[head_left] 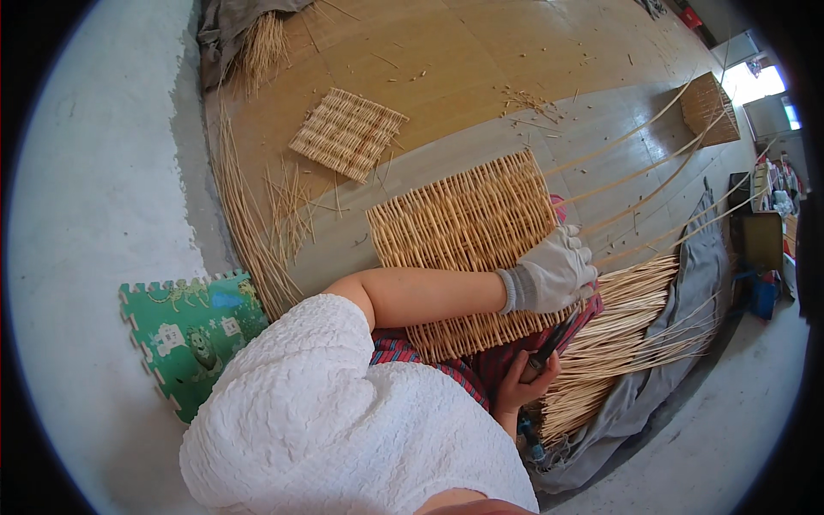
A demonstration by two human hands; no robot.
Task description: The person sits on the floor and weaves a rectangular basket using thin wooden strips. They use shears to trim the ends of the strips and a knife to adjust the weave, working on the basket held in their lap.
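A wicker panel (463, 215) is lying across the striped lap (396, 346); the gloved left hand (554, 268) is curling at its right edge, grip unclear; the right hand (525, 384) is clamping its fingers around a dark tool (548, 348).

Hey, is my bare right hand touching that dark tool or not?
Touching. The head view shows it: the right hand has its thumb and fingers curled around the lower part of the dark tool.
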